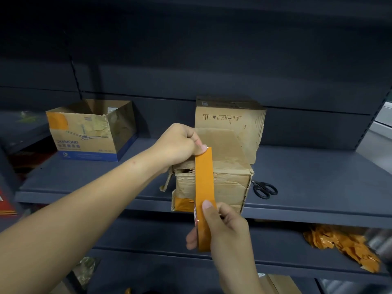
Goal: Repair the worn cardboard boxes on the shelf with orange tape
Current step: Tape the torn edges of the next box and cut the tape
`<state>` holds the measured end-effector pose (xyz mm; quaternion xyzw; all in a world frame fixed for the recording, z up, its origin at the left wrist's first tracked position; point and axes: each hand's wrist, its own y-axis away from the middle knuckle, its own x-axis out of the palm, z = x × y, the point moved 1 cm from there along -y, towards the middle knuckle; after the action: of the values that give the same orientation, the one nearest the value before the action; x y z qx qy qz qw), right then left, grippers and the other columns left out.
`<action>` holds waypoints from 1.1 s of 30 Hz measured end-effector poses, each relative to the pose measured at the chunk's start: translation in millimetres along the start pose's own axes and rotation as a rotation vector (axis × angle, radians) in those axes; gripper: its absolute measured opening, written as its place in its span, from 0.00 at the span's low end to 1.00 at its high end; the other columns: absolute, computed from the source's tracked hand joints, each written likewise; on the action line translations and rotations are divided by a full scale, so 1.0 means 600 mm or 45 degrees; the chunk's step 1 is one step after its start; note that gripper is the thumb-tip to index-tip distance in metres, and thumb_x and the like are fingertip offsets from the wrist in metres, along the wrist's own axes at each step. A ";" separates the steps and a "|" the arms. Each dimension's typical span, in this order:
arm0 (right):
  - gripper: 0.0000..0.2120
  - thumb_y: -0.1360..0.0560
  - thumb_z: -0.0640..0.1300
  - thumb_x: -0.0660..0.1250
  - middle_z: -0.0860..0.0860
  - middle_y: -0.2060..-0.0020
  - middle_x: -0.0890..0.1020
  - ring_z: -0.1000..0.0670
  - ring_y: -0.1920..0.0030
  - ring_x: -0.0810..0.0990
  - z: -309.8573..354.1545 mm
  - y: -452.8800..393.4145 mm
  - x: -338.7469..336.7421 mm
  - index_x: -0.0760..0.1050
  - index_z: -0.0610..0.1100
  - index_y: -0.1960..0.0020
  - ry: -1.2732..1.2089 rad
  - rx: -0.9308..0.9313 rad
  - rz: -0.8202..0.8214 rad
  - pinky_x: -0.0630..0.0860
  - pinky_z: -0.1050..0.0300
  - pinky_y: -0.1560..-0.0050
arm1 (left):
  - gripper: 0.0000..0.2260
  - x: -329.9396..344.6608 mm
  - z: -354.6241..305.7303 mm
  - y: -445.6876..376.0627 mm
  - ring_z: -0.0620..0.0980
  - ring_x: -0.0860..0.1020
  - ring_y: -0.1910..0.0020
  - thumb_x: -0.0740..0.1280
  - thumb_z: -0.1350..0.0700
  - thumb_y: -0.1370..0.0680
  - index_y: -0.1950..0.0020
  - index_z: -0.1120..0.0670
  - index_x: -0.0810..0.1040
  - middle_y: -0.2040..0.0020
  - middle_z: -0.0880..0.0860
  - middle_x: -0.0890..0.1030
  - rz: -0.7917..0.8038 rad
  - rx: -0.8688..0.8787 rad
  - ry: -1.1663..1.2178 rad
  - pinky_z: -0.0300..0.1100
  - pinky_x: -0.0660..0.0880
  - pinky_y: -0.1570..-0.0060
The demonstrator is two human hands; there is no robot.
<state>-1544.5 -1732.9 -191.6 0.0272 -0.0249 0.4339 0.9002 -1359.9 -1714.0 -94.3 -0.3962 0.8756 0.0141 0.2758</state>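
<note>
My left hand [180, 143] and right hand [222, 228] are bare, no gloves, rings or watch, and both forearms are uncovered with no sleeve reaching into view.

Orange tape [203, 177] crosses a brown box [224, 183] (black scissors [264, 188] beside) on a dark grey shelf [318, 187].
</note>
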 end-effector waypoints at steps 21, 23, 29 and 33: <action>0.17 0.19 0.56 0.60 0.44 0.71 0.85 0.49 0.72 0.83 -0.012 -0.005 0.007 0.76 0.43 0.54 0.080 0.005 -0.041 0.78 0.64 0.68 | 0.07 0.014 0.015 -0.001 0.51 0.79 0.47 0.74 0.51 0.25 0.63 0.48 0.82 0.55 0.46 0.81 -0.009 0.037 -0.212 0.57 0.76 0.40; 0.16 0.19 0.56 0.61 0.44 0.70 0.85 0.49 0.72 0.83 -0.014 -0.007 0.009 0.76 0.43 0.53 0.066 0.031 -0.034 0.79 0.63 0.68 | 0.08 0.016 0.021 0.001 0.50 0.77 0.45 0.74 0.51 0.25 0.63 0.48 0.81 0.56 0.43 0.80 -0.020 0.052 -0.293 0.58 0.73 0.37; 0.17 0.19 0.56 0.61 0.43 0.71 0.84 0.47 0.72 0.83 -0.022 -0.014 0.010 0.76 0.43 0.52 0.032 0.075 -0.056 0.81 0.59 0.67 | 0.07 0.019 0.030 0.014 0.51 0.73 0.41 0.74 0.42 0.27 0.59 0.43 0.81 0.50 0.41 0.75 -0.195 0.179 -0.527 0.57 0.69 0.37; 0.15 0.18 0.54 0.61 0.42 0.70 0.85 0.46 0.71 0.83 -0.028 -0.017 0.009 0.76 0.43 0.52 0.022 0.108 -0.061 0.83 0.52 0.63 | 0.25 0.009 0.035 0.022 0.48 0.67 0.37 0.73 0.38 0.28 0.32 0.36 0.73 0.42 0.42 0.68 -0.244 0.258 -0.676 0.50 0.61 0.38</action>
<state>-1532.8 -1733.8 -208.4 0.0621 0.0021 0.4132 0.9085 -1362.4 -1703.4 -117.0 -0.4301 0.7284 0.0035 0.5333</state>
